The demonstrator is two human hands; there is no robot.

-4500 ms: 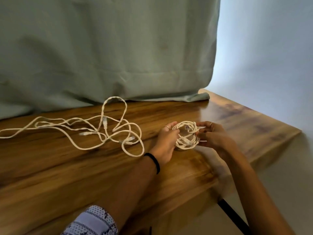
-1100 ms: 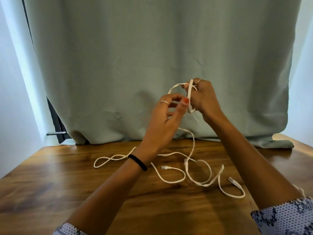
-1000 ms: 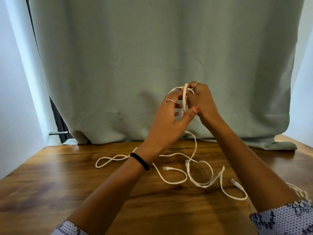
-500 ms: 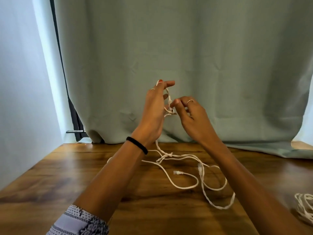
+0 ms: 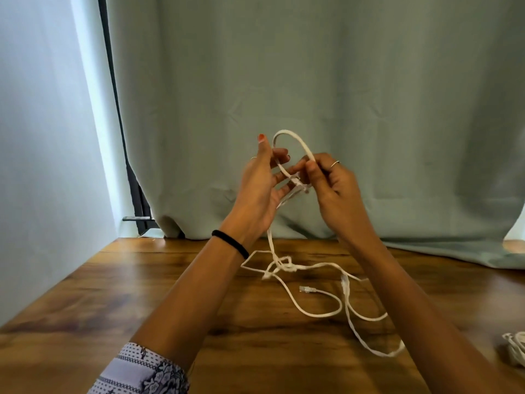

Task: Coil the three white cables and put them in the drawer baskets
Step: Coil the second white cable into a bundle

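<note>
Hanging behind the brown wooden table is a big pale green cloth curtain, and a thin black pole runs down its left edge. Nothing sits between the hands and the table.

Both hands are up in the air above the table, in front of the curtain. The left hand has a black band on its wrist and a red nail, and its fingers are spread with the long thin white cable looped around them. The right hand pinches the same cable between thumb and finger, just beside the left hand. The cable makes a round loop above the two hands.

From the hands the cable drops down to the table, where it has a small tangle near the curtain. The rest lies in loose curves on the table, with a clear plug end showing.

At the right edge of the table lies a coiled white cable bundle, well apart from the hands.
</note>
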